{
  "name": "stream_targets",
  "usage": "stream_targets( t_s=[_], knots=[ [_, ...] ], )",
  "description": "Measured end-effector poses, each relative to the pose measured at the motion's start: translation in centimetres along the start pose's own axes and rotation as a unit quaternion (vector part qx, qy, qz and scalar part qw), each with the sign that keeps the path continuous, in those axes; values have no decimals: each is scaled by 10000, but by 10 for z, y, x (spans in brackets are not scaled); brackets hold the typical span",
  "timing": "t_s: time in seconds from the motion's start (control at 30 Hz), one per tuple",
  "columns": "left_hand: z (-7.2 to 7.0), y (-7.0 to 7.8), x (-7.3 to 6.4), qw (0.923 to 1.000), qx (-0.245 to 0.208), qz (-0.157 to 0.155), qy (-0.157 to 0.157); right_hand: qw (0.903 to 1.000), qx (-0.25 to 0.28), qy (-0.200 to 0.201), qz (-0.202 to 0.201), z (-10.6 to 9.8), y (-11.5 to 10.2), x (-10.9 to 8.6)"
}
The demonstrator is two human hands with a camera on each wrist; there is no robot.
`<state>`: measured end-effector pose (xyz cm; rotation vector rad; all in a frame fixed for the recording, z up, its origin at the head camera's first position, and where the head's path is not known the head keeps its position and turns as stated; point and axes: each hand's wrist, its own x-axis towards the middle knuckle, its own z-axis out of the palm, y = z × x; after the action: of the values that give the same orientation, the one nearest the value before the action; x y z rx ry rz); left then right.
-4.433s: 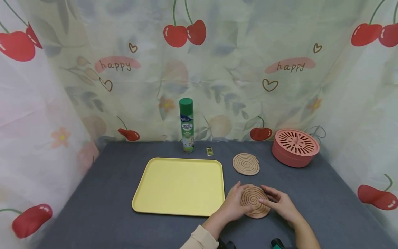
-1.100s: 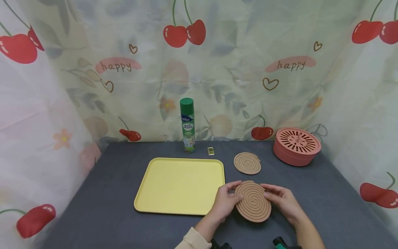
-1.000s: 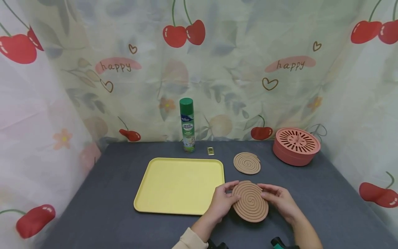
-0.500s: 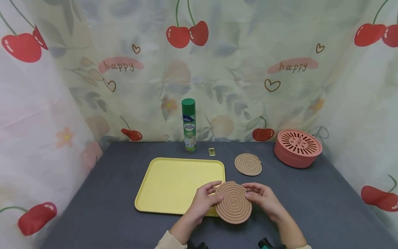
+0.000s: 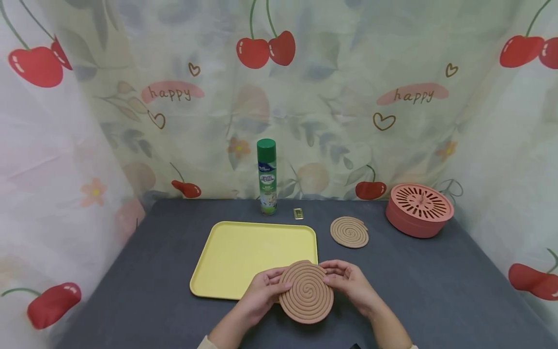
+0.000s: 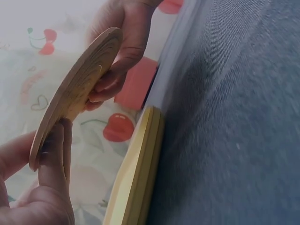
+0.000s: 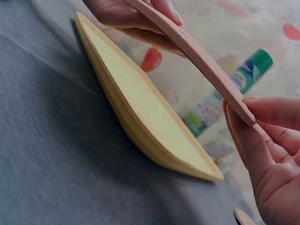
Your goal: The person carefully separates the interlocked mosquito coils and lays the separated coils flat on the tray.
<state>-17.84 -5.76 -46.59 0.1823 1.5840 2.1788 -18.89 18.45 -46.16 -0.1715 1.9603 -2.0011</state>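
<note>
A brown spiral mosquito coil point(image 5: 307, 293) is held up with its face tilted toward the head camera, overlapping the tray's front right corner. My left hand point(image 5: 261, 293) pinches its left edge, thumb on the near face and fingers behind. At the opposite edge, my right hand point(image 5: 348, 286) pinches it the same way. Both wrist views show the coil point(image 6: 75, 96) edge-on and off the table, above the yellow tray point(image 7: 136, 98). A second mosquito coil point(image 5: 349, 232) lies flat on the table, right of the tray.
Behind the tray stands a green spray can point(image 5: 267, 177), with a small gold-coloured piece point(image 5: 298, 214) beside it. A pink round container with a slotted lid point(image 5: 420, 211) sits at the back right. Patterned curtains enclose the dark tabletop point(image 5: 144, 271).
Between 4.4 and about 1 second ago, both hands took the mosquito coil up from the table. Since then they have carried it left, to the tray's front right corner.
</note>
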Motion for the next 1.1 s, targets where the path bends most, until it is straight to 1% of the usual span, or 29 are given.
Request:
stream_targets(
  t_s=[0.07, 0.2, 0.37, 0.5, 0.67, 0.8, 1.0, 1.1],
  knots=[
    [-4, 1, -3, 9999, -92, -76, 17, 10000, 54, 4, -49, 5, 1, 1],
    [-9, 3, -11, 9997, -130, -188, -11, 9999, 89, -45, -124, 14, 1, 2],
    [-15, 5, -21, 9994, -135, -288, -156, 9998, 147, -97, -132, 24, 0, 0],
    [-16, 5, -26, 9987, -187, -336, -335, 9997, 175, -77, -170, 27, 1, -3],
    [-15, 2, -28, 9979, -221, -405, -462, 9995, 185, -36, -237, 25, 3, -5],
    [-13, 1, -28, 9971, -262, -444, -557, 9997, 176, 6, -188, 23, 4, -6],
    [-13, 0, -28, 9966, -377, -339, -652, 9997, 192, -2, -181, 23, 2, -6],
    [-13, 1, -28, 9967, -391, -311, -642, 9997, 202, 63, -126, 23, 1, -7]
  ],
)
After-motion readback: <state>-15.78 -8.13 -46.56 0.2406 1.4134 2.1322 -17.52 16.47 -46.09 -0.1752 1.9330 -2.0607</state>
